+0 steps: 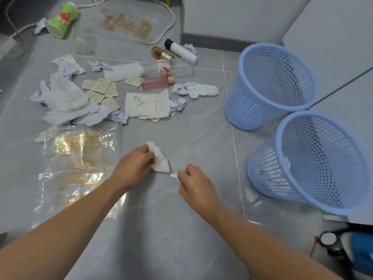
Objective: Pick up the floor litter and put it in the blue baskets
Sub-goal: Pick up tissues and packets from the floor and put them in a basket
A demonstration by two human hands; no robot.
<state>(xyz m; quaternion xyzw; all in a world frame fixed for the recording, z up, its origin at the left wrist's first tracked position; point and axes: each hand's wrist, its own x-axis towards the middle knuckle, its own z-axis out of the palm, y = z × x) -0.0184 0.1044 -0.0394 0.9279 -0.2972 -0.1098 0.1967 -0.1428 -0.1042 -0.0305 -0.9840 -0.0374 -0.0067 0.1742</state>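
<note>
I am seeing the left hand [134, 162] gripping a crumpled white tissue [160, 158], fingers curled round it just above the grey floor [181, 229]. The right hand [193, 183] is pinching a small white scrap [174, 176] at its fingertips, just right of the tissue. Two blue baskets are standing to the right: the near basket [298, 201] is holding a bit of white paper, the far basket [260, 110] is leaning behind it. More litter [113, 87] is lying scattered farther away on the left.
</note>
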